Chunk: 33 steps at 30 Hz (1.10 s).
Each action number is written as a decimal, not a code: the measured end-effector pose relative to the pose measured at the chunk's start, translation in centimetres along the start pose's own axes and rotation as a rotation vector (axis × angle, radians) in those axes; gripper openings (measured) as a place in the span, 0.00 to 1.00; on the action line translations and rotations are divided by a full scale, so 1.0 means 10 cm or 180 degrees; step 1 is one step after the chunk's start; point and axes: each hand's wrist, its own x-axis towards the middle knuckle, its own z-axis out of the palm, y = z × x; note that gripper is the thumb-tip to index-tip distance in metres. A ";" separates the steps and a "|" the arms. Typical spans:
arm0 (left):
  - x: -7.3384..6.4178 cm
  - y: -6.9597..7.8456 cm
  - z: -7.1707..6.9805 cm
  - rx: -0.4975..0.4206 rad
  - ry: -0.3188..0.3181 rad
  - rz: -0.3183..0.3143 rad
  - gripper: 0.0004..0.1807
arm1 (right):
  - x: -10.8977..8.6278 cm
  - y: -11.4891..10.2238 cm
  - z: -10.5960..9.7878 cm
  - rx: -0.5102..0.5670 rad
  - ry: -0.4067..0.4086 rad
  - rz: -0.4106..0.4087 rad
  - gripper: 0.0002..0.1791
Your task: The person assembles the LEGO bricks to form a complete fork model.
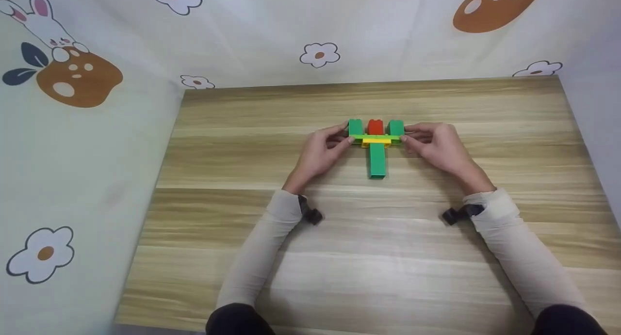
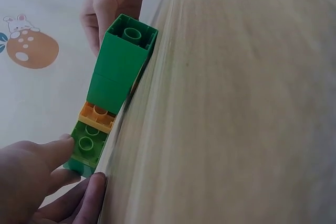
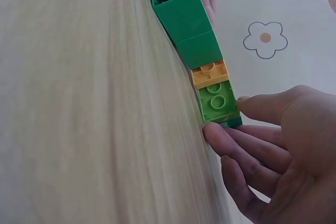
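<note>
A toy building-block assembly lies on its side on the table in the head view. Its stem is green blocks (image 1: 377, 161), joined to a yellow block (image 1: 377, 142) and a long lime-green plate (image 1: 368, 137). Beyond the plate sit a green block (image 1: 355, 127), a red block (image 1: 375, 127) and another green block (image 1: 396, 128). My left hand (image 1: 321, 151) pinches the left end between thumb and fingers. At the right end, my right hand (image 1: 440, 148) grips likewise. Both wrist views show the hollow underside of the stem (image 2: 118, 64) and of the lime plate (image 3: 218, 100).
The wood-grain table (image 1: 378, 257) stretches around the hands. Behind it and to the left hangs a pale cloth (image 1: 252, 39) printed with flowers and fruit; a plain pale surface (image 1: 594, 131) borders the right. Each wrist carries a small black camera (image 1: 313, 215).
</note>
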 end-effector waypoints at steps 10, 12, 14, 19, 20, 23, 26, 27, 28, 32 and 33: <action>0.00 -0.01 0.00 0.0125 0.0033 0.0074 0.27 | 0.00 0.00 0.00 -0.0055 0.0062 -0.0119 0.19; 0.00 0.00 0.00 0.0130 0.0033 0.0074 0.27 | 0.00 0.00 0.01 -0.0045 0.0060 -0.0125 0.19; -0.01 0.00 0.00 0.0120 0.0021 0.0072 0.27 | 0.00 0.00 0.01 -0.0038 0.0057 -0.0139 0.19; -0.01 -0.01 0.00 0.0074 -0.0005 0.0062 0.28 | 0.01 0.01 0.01 -0.0014 0.0038 -0.0157 0.20; -0.01 -0.01 0.00 0.0073 -0.0004 0.0062 0.28 | 0.01 0.01 0.01 -0.0020 0.0031 -0.0157 0.20; -0.01 -0.01 0.00 0.0070 0.0000 0.0060 0.27 | 0.02 0.01 0.01 -0.0020 0.0024 -0.0141 0.20; -0.01 -0.01 0.00 0.0076 0.0009 0.0062 0.27 | 0.01 0.01 0.01 -0.0039 0.0030 -0.0138 0.20; -0.01 -0.01 0.00 0.0080 0.0010 0.0062 0.27 | 0.01 0.01 0.01 -0.0049 0.0034 -0.0138 0.20; -0.01 -0.01 0.00 0.0083 0.0011 0.0060 0.27 | 0.01 0.02 0.01 -0.0054 0.0037 -0.0137 0.19; -0.01 0.00 0.00 0.0088 0.0013 0.0055 0.27 | 0.02 0.02 0.01 -0.0067 0.0036 -0.0135 0.19; -0.01 0.00 0.00 0.0084 0.0011 0.0054 0.27 | 0.02 0.02 0.01 -0.0061 0.0033 -0.0130 0.19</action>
